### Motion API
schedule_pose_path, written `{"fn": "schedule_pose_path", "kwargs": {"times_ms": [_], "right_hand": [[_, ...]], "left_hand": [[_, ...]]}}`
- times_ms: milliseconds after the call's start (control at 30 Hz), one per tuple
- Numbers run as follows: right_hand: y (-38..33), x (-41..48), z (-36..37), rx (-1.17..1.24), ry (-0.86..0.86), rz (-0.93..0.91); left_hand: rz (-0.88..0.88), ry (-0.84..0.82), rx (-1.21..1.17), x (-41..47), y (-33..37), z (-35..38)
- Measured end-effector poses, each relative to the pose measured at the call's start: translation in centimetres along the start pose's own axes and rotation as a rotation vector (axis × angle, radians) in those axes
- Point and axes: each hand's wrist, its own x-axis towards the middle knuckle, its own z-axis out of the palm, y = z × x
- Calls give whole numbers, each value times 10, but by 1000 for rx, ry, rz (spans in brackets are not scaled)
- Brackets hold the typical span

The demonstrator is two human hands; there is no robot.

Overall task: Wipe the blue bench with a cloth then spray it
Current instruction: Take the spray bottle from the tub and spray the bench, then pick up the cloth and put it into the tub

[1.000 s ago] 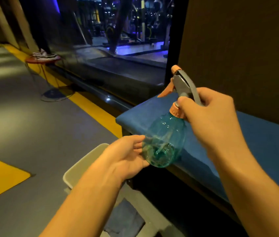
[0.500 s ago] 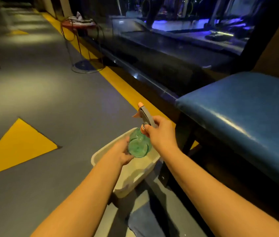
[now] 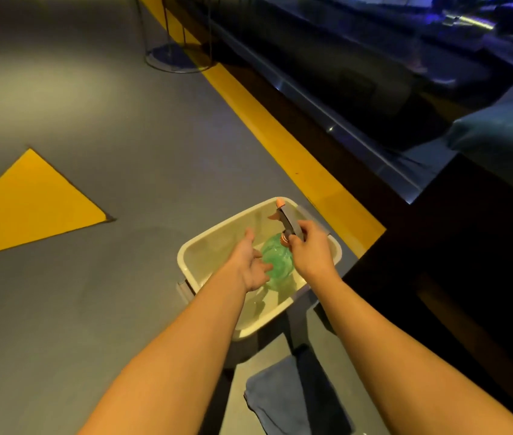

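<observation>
Now: spray bottle held over the tub

Down on the floor sits a cream tub (image 3: 198, 253). The right hand (image 3: 311, 250) grips the neck of the green spray bottle (image 3: 277, 257), which hangs inside the tub's rim. The left hand (image 3: 250, 266) is spread wide, fingertips against the bottle's belly. A dark cloth (image 3: 275, 400) lies just beside the tub; the blue table (image 3: 500, 130) is well beyond it.

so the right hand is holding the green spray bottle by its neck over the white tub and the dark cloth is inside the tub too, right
Not quite. The head view shows the right hand gripping the spray bottle by its neck over the white tub, but the dark cloth is not in the tub: it lies on the floor beside it, nearer the person.
</observation>
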Motion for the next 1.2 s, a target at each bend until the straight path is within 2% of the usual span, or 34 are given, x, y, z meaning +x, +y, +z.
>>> {"fn": "schedule_pose_path", "kwargs": {"times_ms": [267,500,700,767,833,933,1000,1033,1100,1200], "right_hand": [[16,15,13,44,-7,102],[25,25,9,84,29,194],[19,29,0,-190,-19,242],[7,21,-6,-299,2,239],[1,2,-16,-332,118,83],[17,-53,-39,-138,278,-400],[55,-83,-45,-179,208,-582],[81,-94,-44,-239,138,-591],[126,-112,-38,-351,-34,-503],[172,-128,-25,-403,-245,-235]], "left_hand": [[-9,-48,-110,26,-6,-5],[-15,-98,-95,36,-18,0],[-29,-73,-25,37,-19,4],[20,-33,-29,26,-15,9],[191,70,39,5,-15,12],[535,62,164,-40,-39,-1],[657,78,249,-62,-71,-19],[690,123,287,-64,-89,-29],[656,263,344,-54,-130,-45],[492,500,493,-27,-183,-67]]}}
